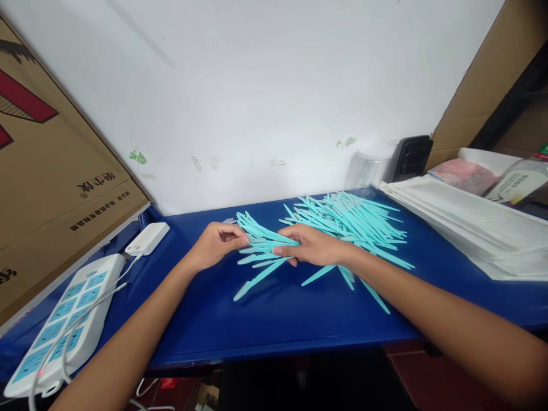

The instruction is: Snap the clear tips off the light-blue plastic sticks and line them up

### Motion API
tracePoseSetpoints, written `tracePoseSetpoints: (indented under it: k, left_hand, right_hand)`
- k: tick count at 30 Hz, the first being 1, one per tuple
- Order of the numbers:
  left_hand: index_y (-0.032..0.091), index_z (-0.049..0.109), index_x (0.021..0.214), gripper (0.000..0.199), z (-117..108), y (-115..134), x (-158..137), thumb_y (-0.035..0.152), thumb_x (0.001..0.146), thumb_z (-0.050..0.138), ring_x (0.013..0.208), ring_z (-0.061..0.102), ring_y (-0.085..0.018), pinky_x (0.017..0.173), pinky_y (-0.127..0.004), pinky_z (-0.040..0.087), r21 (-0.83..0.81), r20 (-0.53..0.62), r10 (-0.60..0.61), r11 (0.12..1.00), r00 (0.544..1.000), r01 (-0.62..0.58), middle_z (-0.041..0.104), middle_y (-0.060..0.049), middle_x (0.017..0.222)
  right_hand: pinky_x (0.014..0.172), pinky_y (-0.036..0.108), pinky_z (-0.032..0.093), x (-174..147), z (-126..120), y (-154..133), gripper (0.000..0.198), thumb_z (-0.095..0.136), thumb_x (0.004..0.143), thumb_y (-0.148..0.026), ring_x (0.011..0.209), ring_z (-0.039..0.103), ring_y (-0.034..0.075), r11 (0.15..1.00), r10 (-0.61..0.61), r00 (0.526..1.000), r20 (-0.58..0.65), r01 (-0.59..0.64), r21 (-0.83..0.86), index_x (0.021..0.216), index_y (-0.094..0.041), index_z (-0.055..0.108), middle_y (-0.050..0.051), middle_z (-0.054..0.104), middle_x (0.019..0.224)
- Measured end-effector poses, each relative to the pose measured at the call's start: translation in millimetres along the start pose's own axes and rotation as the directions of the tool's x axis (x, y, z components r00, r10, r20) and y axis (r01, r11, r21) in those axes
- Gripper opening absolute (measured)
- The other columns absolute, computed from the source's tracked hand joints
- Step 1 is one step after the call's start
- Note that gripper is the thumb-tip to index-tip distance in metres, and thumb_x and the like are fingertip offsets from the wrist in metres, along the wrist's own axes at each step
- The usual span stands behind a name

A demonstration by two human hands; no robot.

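Observation:
My right hand [306,244] is closed around a fanned bunch of slim teal eyebrow razors [268,233], their pale blade ends pointing left. At those ends, my left hand [220,244] has thumb and forefinger pinched on the tip of one razor; the fingers partly cover it. One razor [257,281] at the bottom of the bunch slants down toward the front. Behind and right of my right hand lies a large loose pile of the same razors [355,222]. Small clear pieces [230,221] show just behind my left hand.
The blue table [274,319] meets a white wall. A white power strip [68,319] with cables and a white adapter [148,238] lie left, beside a cardboard box [55,171]. At right are a clear container [371,168], a black object [411,157] and white plastic bags [466,228].

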State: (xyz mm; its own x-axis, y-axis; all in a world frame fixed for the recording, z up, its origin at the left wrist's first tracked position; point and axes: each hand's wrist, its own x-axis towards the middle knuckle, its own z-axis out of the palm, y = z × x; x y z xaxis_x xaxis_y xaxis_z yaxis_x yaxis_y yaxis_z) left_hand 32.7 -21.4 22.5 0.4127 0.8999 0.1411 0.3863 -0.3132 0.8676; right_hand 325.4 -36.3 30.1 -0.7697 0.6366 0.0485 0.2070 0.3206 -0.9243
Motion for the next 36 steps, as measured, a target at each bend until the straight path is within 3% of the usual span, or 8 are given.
tracePoseSetpoints:
  k: [3,5,9,12,16,22,32,36]
  left_hand:
    - [0.017,0.08,0.092,0.044,-25.0,1.4,-2.1,0.058,0.092,0.064,0.072,0.064,-0.018,0.067,-0.028,0.049,0.278,-0.127,0.037,0.961,0.991,-0.001,0.076,-0.008,0.082]
    - [0.018,0.079,0.086,0.042,-46.2,-2.4,-5.0,0.057,0.091,0.066,0.067,0.06,-0.018,0.061,-0.027,0.042,0.542,-0.205,0.083,0.839,0.975,0.042,0.073,-0.006,0.074]
    - [0.021,0.078,0.081,0.036,-76.1,-14.2,-10.4,0.056,0.083,0.073,0.058,0.055,-0.017,0.055,-0.027,0.034,0.731,-0.17,-0.007,0.67,0.985,0.131,0.067,-0.004,0.064]
    - [0.021,0.075,0.075,0.036,-80.0,-14.8,-13.2,0.056,0.079,0.075,0.055,0.054,-0.017,0.053,-0.027,0.033,0.728,-0.145,-0.118,0.66,0.982,0.186,0.065,-0.003,0.062]
    - [0.021,0.075,0.074,0.037,-78.7,-7.4,-18.0,0.058,0.07,0.082,0.052,0.048,-0.014,0.05,-0.025,0.032,0.625,0.021,-0.286,0.752,0.958,0.211,0.058,0.001,0.057]
    - [0.023,0.08,0.094,0.046,-86.4,-10.8,-20.7,0.06,0.067,0.084,0.055,0.047,-0.013,0.052,-0.024,0.037,0.486,0.195,-0.319,0.853,0.927,0.192,0.053,0.002,0.062]
    - [0.02,0.068,0.075,0.047,-53.2,-19.5,-6.0,0.067,0.075,0.077,0.052,0.043,-0.012,0.051,-0.024,0.03,0.494,0.118,-0.282,0.849,0.952,0.19,0.051,0.004,0.058]
    - [0.019,0.065,0.073,0.05,-43.6,-20.4,-3.8,0.068,0.077,0.075,0.056,0.048,-0.013,0.052,-0.025,0.033,0.497,0.13,-0.243,0.855,0.961,0.149,0.058,0.002,0.063]
  right_hand:
    - [0.062,0.03,0.04,-2.4,-5.9,0.1,0.052,0.064,0.087,-0.071,0.059,0.053,0.015,0.997,0.008,0.995,-0.1,-0.015,-0.07,0.077,-0.021,0.054,-0.001,0.06,0.066]
    - [0.066,0.031,0.041,-4.4,-10.6,0.5,0.052,0.065,0.086,-0.072,0.06,0.058,0.016,0.993,0.033,0.985,-0.167,-0.052,-0.109,0.078,-0.021,0.055,-0.001,0.058,0.066]
    - [0.065,0.031,0.04,-6.3,-16.2,1.3,0.053,0.065,0.086,-0.072,0.057,0.058,0.017,0.987,0.091,0.978,-0.188,-0.113,-0.11,0.093,-0.02,0.061,-0.002,0.057,0.066]
    - [0.071,0.033,0.042,-6.2,-16.2,1.5,0.052,0.063,0.087,-0.072,0.056,0.055,0.015,0.985,0.077,0.983,-0.165,-0.1,-0.138,0.086,-0.02,0.059,-0.003,0.057,0.065]
    - [0.075,0.035,0.042,-6.3,-15.3,2.1,0.054,0.062,0.088,-0.073,0.056,0.054,0.015,0.983,0.057,0.986,-0.155,-0.082,-0.162,0.075,-0.021,0.054,-0.003,0.057,0.066]
    - [0.077,0.035,0.042,-6.1,-14.6,2.8,0.052,0.062,0.087,-0.072,0.061,0.058,0.017,0.987,0.072,0.986,-0.15,-0.093,-0.133,0.079,-0.022,0.054,-0.002,0.062,0.067]
    - [0.079,0.035,0.042,-6.0,-13.5,3.5,0.05,0.062,0.088,-0.07,0.062,0.055,0.017,0.986,0.066,0.987,-0.15,-0.087,-0.141,0.079,-0.021,0.054,-0.001,0.065,0.066]
    - [0.078,0.035,0.041,-5.8,-13.3,2.3,0.051,0.063,0.088,-0.069,0.061,0.054,0.016,0.985,0.08,0.985,-0.154,-0.102,-0.141,0.076,-0.021,0.055,0.001,0.067,0.07]
